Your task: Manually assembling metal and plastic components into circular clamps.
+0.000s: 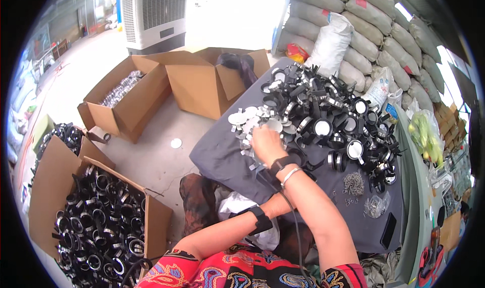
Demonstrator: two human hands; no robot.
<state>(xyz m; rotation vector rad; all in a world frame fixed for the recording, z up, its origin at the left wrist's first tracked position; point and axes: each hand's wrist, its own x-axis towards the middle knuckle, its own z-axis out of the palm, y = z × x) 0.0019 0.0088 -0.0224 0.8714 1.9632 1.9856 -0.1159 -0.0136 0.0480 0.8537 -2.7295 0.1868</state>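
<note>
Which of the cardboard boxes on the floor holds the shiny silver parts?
The box at far left of the upper pair, beside the big fan unit. It holds silver rings; the near box at lower left is full of black rings, and the middle one holds a dark bag.

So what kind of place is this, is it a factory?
Probably a small workshop or warehouse where parts get put together. A grey-covered table is heaped with black ring parts, open cardboard boxes on the floor hold many more, and stuffed sacks are stacked against the wall.
</note>
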